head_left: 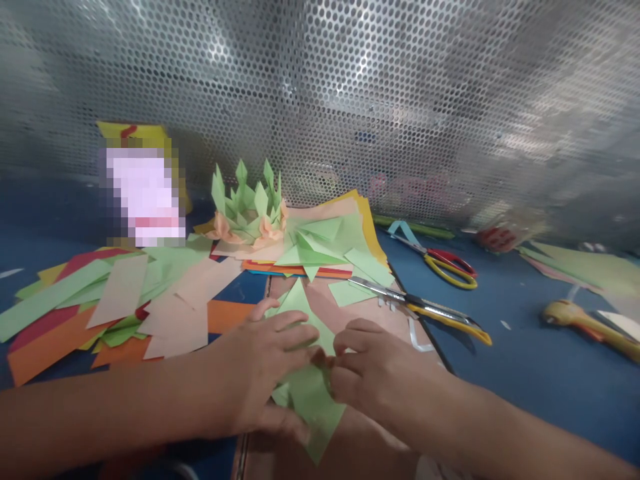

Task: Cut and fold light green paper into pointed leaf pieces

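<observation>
A light green folded paper (317, 427) with pointed ends lies on a brownish board (373, 433) in front of me. My left hand (273, 363) rests over its left side, fingers spread and thumb low on the paper. From the right, my right hand (373, 367) has its fingers curled and pinched at the paper's right edge, near my left fingertips. Just beyond stand a stack of coloured sheets (367, 227) with loose green folded pieces (320, 243) on top, and a green and peach folded-paper crown shape (245, 203).
A yellow cutter knife (445, 310) lies across the board's right edge. Behind it are red-and-yellow scissors (440, 260); a yellow glue gun (585, 320) is far right. Paper strips (120, 287) pile up at left, near a blurred-out packet (135, 137). A perforated metal panel (320, 87) closes the back.
</observation>
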Tool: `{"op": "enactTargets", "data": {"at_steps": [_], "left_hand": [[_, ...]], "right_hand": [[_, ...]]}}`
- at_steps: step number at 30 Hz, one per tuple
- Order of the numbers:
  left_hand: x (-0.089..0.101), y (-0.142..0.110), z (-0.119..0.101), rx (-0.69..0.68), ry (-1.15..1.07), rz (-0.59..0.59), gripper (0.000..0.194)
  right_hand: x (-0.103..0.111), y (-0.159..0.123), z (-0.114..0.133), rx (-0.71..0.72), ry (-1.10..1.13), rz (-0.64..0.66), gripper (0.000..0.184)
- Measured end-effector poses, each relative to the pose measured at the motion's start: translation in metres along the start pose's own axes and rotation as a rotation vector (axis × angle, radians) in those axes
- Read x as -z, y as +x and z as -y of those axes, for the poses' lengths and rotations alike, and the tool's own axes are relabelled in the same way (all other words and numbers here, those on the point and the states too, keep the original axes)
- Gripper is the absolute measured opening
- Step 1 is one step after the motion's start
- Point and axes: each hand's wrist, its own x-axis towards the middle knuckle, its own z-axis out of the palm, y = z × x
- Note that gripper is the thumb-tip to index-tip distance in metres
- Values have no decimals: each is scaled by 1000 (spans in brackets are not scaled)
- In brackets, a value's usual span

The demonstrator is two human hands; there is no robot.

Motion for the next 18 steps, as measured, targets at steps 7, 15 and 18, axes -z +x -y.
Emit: {"op": "enactTargets", "data": {"at_steps": [7,15,18], "left_hand": [[12,10,36,173,142,0,65],[12,11,34,224,175,-6,64],[10,11,34,247,160,12,68]], "right_hand": [[2,1,-2,28,11,-32,20],[10,-7,1,91,193,48,16],[10,-7,-2,-41,290,51,17]]}}
